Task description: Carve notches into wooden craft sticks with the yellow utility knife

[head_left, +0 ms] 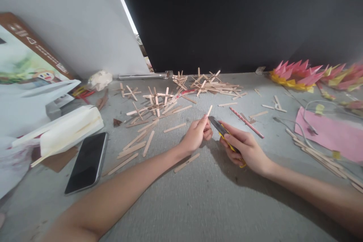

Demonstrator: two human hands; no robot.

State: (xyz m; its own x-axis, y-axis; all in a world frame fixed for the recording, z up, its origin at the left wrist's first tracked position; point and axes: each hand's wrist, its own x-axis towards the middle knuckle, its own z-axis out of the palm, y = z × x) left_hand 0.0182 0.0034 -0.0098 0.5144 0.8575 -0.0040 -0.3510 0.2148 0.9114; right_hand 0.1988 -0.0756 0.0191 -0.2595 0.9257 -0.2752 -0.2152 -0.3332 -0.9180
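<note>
My left hand is closed around a wooden craft stick, whose pale upper end pokes out past the thumb. In my right hand is a yellow and black utility knife, its tip pointing up and left toward the stick. The knife's front end is close beside the left fingers; whether it touches the stick I cannot tell. Below the left wrist a loose craft stick lies on the grey surface. More loose sticks are scattered to the left of that hand.
Crossed-stick pieces and a stick pile sit at the back. A phone lies left, near a white paper packet. Rightward are a red patterned straw, pink paper, a cable and pink-yellow folded paper.
</note>
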